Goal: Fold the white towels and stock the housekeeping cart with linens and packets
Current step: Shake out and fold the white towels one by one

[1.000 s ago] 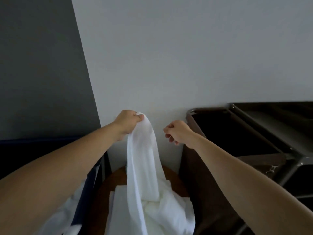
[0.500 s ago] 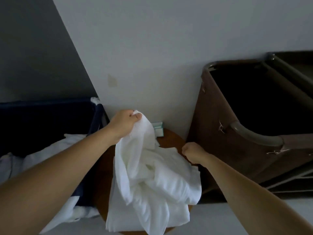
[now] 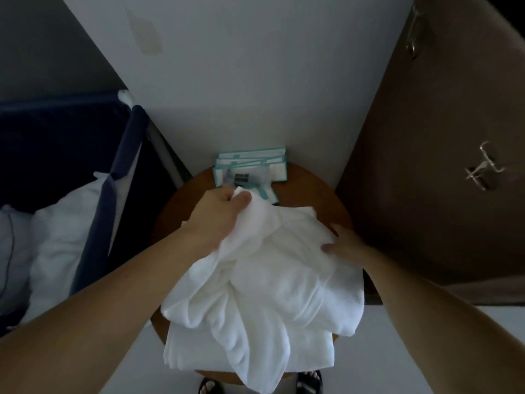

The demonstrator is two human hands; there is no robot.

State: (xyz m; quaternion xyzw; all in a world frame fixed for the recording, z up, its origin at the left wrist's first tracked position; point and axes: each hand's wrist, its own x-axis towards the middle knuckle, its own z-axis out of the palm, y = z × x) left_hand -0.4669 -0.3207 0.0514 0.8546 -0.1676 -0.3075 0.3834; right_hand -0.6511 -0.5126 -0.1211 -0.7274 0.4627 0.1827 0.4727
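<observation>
Towel (image 3: 272, 285) in left grip (image 3: 223, 211) — right grip (image 3: 345, 245) flat

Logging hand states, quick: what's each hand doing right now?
Left hand: gripping the crumpled white cloth towel.
Right hand: open, resting on that towel.

I see a round brown table (image 3: 309, 183) against the pale wall (image 3: 255, 81), a navy hamper (image 3: 133, 143) just left of it, and black sandals (image 3: 309, 379) below.
</observation>
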